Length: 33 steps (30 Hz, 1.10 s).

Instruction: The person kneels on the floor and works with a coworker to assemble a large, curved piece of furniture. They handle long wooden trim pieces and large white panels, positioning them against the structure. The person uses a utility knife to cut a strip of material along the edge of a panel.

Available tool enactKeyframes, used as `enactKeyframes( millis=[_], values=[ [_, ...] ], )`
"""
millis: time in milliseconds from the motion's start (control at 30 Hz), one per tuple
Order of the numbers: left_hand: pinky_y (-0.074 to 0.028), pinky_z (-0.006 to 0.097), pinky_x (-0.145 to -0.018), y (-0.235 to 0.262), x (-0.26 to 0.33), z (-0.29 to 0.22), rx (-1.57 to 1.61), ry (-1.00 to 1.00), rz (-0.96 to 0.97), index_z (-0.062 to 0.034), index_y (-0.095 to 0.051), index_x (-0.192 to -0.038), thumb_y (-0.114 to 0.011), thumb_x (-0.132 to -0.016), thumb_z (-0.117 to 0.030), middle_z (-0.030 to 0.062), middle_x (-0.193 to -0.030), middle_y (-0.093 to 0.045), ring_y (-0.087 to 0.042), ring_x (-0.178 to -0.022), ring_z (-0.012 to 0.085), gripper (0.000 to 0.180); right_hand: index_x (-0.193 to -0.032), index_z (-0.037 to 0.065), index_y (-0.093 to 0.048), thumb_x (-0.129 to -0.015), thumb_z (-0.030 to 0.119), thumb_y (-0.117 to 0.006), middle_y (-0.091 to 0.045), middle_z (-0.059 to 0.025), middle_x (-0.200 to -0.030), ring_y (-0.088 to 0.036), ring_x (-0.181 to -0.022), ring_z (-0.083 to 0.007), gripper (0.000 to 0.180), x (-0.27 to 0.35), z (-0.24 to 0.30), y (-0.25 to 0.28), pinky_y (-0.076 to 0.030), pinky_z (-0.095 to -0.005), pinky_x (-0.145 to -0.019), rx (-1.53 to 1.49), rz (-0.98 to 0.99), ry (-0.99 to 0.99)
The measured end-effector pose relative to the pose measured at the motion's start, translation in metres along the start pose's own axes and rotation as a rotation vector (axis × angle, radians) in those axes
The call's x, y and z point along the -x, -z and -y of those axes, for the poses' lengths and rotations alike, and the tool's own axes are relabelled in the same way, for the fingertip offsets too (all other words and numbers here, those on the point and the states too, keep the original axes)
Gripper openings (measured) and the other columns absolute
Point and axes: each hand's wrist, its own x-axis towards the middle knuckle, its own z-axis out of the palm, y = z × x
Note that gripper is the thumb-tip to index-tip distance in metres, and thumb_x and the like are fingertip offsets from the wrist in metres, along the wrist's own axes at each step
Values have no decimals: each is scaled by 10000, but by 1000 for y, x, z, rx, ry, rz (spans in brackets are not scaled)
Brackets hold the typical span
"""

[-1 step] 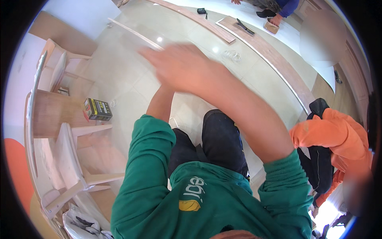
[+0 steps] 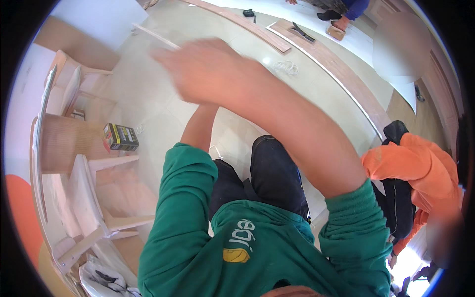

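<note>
My right hand is smeared by motion in the upper middle of the head view, its forearm crossing from the right over my left forearm. My left hand is hidden behind it, so its fingers do not show. Beyond the right hand, a thin pale strip runs toward the upper left. Its near end passes behind the hand; whether either hand grips it, I cannot tell.
Chairs stand at the left beside a yellow-and-black box. Long wood planks lie beyond, with a tape measure and coiled cord. A person in orange sleeves crouches at right; another's hand holds a block.
My right hand has shifted a little up and to the left, covering more of the pale strip. My left forearm stays almost in place.
</note>
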Motion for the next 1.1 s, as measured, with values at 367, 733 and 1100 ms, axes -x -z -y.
enactKeyframes(
  millis=[367,733,1100],
  values=[
    [-411,501,-831,-26,29,55,137,-152,-9,-46,-603,-967,-904,-612,-151,142,-1004,-603,-540,-1000,360,478,-1036,52,-647,-844,252,-660,-589,-153,-978,-598,-940,-323,277,149,-49,-135,-486,-488,-805,-143,-146,-354],
    [-373,493,-1024,31,49,18,35,-68,227,-51,-603,-1088,-930,-608,-264,124,-1083,-595,-522,-1097,344,619,-1044,30,-656,-850,488,-713,-687,-176,-1004,-688,-965,-325,501,283,-37,-162,-540,-417,-861,-56,-6,-898],
    [-290,565,-1142,30,65,-104,115,-235,178,-49,-633,-1108,-861,-698,-470,118,-1058,-612,-562,-1092,337,630,-1044,32,-646,-802,430,-756,-693,-149,-965,-691,-935,-307,479,283,-54,-175,-523,-404,-846,30,-115,-884]
  ],
)
